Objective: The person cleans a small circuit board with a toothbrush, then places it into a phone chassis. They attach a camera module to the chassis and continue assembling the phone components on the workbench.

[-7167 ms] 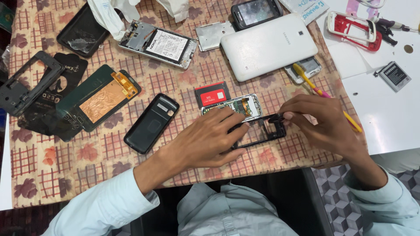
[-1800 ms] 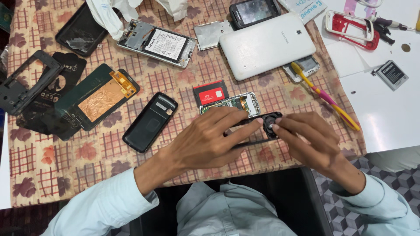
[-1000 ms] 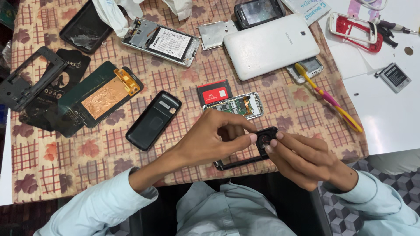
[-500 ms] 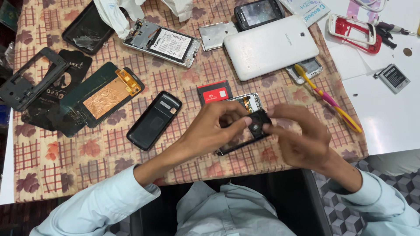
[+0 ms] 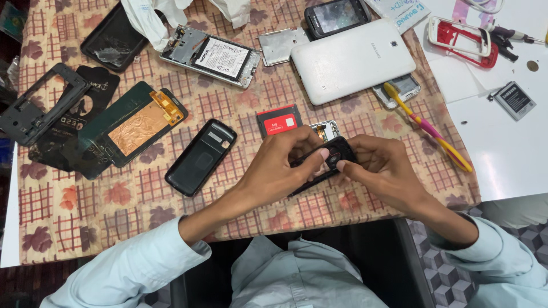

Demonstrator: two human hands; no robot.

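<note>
Head camera footage shows a black phone frame [image 5: 326, 165] gripped between both hands just above the near edge of the patterned tablecloth [image 5: 114, 199]. The left hand [image 5: 282, 165] is curled over the frame's left part, its fingers pinched on it, and the right hand [image 5: 379, 168] is closed on the frame's right end with thumb and fingertips pressed against it. Just behind the frame a red battery [image 5: 278, 121] and a small circuit board [image 5: 324, 130] are seen lying. To the frame's left a black back cover [image 5: 201, 157] is laid flat. Well behind the frame a white tablet [image 5: 354, 60] is placed face down, and to the frame's right a yellow and pink toothbrush [image 5: 428, 126] is laid.
</note>
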